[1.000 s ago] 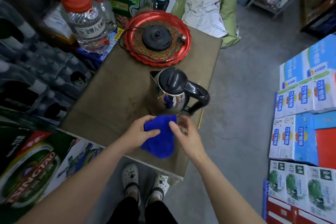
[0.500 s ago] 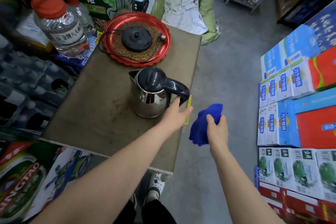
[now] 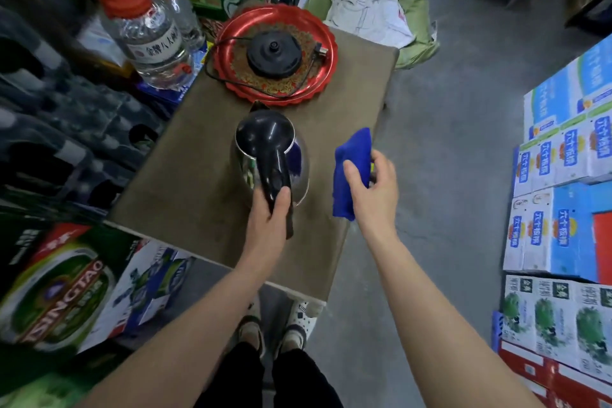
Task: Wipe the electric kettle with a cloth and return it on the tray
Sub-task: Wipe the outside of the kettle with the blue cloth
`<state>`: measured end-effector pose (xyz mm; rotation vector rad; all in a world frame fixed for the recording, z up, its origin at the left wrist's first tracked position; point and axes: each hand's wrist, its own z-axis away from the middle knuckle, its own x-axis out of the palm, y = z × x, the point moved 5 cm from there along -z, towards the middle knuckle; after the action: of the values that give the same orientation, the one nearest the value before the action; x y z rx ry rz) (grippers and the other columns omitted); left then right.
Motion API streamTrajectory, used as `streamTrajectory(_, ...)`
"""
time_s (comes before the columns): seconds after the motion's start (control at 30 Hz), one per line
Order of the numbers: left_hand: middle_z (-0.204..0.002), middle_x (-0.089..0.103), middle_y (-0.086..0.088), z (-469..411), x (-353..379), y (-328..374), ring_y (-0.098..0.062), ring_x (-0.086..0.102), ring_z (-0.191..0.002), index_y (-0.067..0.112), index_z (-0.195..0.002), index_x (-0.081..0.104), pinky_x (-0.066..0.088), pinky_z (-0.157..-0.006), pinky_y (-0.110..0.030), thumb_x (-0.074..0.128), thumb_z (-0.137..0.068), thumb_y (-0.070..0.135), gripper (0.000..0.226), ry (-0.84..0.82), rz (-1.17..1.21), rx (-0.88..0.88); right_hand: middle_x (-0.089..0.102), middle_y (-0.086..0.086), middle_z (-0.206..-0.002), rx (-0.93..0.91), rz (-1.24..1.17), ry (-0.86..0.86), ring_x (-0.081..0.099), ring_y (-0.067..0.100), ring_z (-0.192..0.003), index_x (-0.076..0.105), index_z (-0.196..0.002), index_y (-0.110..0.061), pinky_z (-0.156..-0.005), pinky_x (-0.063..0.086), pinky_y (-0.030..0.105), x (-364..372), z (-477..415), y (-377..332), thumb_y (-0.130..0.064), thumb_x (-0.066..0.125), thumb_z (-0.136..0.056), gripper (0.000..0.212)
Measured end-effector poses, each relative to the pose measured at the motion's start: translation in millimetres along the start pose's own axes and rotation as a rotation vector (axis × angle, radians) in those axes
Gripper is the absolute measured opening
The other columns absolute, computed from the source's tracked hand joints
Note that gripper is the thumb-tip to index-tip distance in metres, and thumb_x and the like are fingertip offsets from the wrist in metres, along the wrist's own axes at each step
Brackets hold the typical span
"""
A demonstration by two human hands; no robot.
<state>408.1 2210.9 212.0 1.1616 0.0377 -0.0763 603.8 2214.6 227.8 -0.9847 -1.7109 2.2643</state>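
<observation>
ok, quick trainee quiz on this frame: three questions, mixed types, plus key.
1. True or false: the electric kettle stands on the power base in the red tray.
2. The right hand holds: A) blue cloth B) sponge C) nothing.
3. Fill in: the left hand grips the kettle's ____.
Key: 1 false, it is off the tray, nearer the person; 2 A; 3 handle.
</observation>
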Motion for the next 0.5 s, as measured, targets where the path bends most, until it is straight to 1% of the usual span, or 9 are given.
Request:
streamTrajectory(0.03,-0.116,0.064,0.001,1.3,-10.8,5.3,-0.015,0.061,-0.107,0.028,-0.132,0.050,0.046,-0.094,-0.032,0.052,-0.090,0.053,0.049,0.037,-0.012,0.016,0.055,-0.004,-0.129,-0.070,0.022,-0.045,0.058,0.017,-0.115,0.061,-0.125,-0.020,-0.103,0.048,0.043,14.6,2.8,-10.6,-0.034,0.069,-0.094,0.036)
streamTrajectory(0.07,-0.107,0.065,0.003,2.2,-20.1,16.9,-0.013,0.063,-0.098,0.026,-0.126,0.054,0.046,-0.087,-0.028,0.054,-0.091,0.050,0.043,0.080,-0.050,0.051,0.053,-0.002,-0.134,-0.145,0.045,-0.105,0.055,0.016,-0.122,0.062,-0.128,-0.015,-0.108,0.046,0.042,30.2,7.8,-22.6,-0.033,0.069,-0.095,0.039)
streamTrajectory(0.13,-0.088,0.066,0.008,1.4,-34.6,42.9,-0.011,0.064,-0.082,0.025,-0.103,0.062,0.047,-0.073,-0.024,0.061,-0.089,0.046,0.025,0.153,-0.130,0.127,0.049,0.001,-0.145,-0.257,0.092,-0.200,0.047,0.012,-0.132,0.060,-0.138,-0.011,-0.114,0.041,0.036,56.6,24.0,-47.7,-0.033,0.067,-0.098,0.046)
streamTrajectory(0.17,-0.080,0.065,0.009,0.3,-40.7,54.8,-0.009,0.062,-0.073,0.026,-0.092,0.062,0.046,-0.066,-0.022,0.063,-0.088,0.045,0.020,0.173,-0.131,0.151,0.048,0.002,-0.148,-0.293,0.101,-0.211,0.045,0.013,-0.135,0.059,-0.141,-0.011,-0.116,0.040,0.035,64.2,31.9,-58.0,-0.035,0.064,-0.100,0.048)
streamTrajectory(0.23,-0.064,0.060,0.008,0.5,-52.7,77.9,-0.010,0.055,-0.056,0.022,-0.079,0.060,0.043,-0.056,-0.024,0.063,-0.089,0.041,0.022,0.189,-0.032,0.170,0.051,0.003,-0.147,-0.424,0.151,-0.146,0.043,0.021,-0.133,0.062,-0.138,-0.013,-0.114,0.039,0.039,66.9,44.4,-83.0,-0.038,0.056,-0.101,0.044)
streamTrajectory(0.3,-0.052,0.054,0.002,3.0,-61.1,100.9,-0.016,0.048,-0.046,0.014,-0.073,0.059,0.040,-0.052,-0.032,0.063,-0.090,0.038,0.029,0.168,0.070,0.176,0.052,0.006,-0.146,-0.581,0.164,-0.062,0.041,0.027,-0.134,0.064,-0.129,-0.013,-0.114,0.036,0.043,60.4,47.1,-111.8,-0.036,0.053,-0.101,0.038)
streamTrajectory(0.4,-0.047,0.049,-0.003,8.0,-58.5,144.7,-0.020,0.042,-0.042,0.011,-0.069,0.061,0.036,-0.049,-0.033,0.066,-0.081,0.045,0.037,0.085,0.153,0.227,0.050,0.010,-0.150,-0.658,0.043,-0.023,0.041,0.031,-0.143,0.057,-0.126,-0.009,-0.119,0.033,0.050,44.5,32.4,-161.4,-0.027,0.052,-0.101,0.031)
streamTrajectory(0.5,-0.045,0.048,-0.001,13.1,-55.6,202.1,-0.019,0.039,-0.038,0.012,-0.069,0.066,0.032,-0.047,-0.029,0.068,-0.076,0.049,0.038,0.075,0.265,0.299,0.052,0.011,-0.150,-0.740,-0.008,0.066,0.043,0.032,-0.144,0.057,-0.130,-0.008,-0.117,0.035,0.055,22.6,21.6,-223.4,-0.028,0.045,-0.105,0.034)
